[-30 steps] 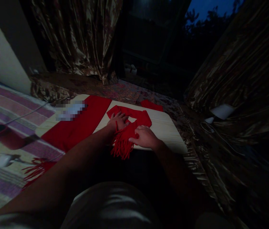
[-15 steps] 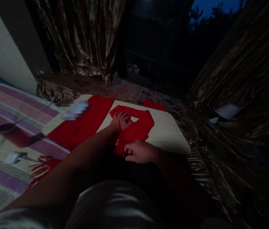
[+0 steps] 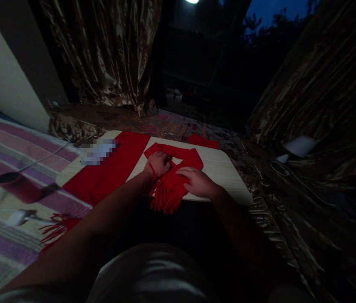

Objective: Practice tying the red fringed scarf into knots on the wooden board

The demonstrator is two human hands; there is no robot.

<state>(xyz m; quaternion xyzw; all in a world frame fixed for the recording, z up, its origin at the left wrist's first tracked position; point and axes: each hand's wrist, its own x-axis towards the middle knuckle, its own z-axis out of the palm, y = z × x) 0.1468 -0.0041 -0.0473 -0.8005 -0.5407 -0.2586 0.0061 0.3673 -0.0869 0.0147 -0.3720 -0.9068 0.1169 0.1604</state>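
One pale wooden board carries one long red fringed scarf — its folded end lies at the near edge, tassels spilling over, long axis slanting away to the right. Both hands press on it: the left hand curled into a fist farther in, the right hand flat, fingers together, nearer the edge.

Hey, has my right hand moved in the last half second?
Yes. The right hand went from the near edge of the wooden board farther onto it, and now lies flat on the red scarf.
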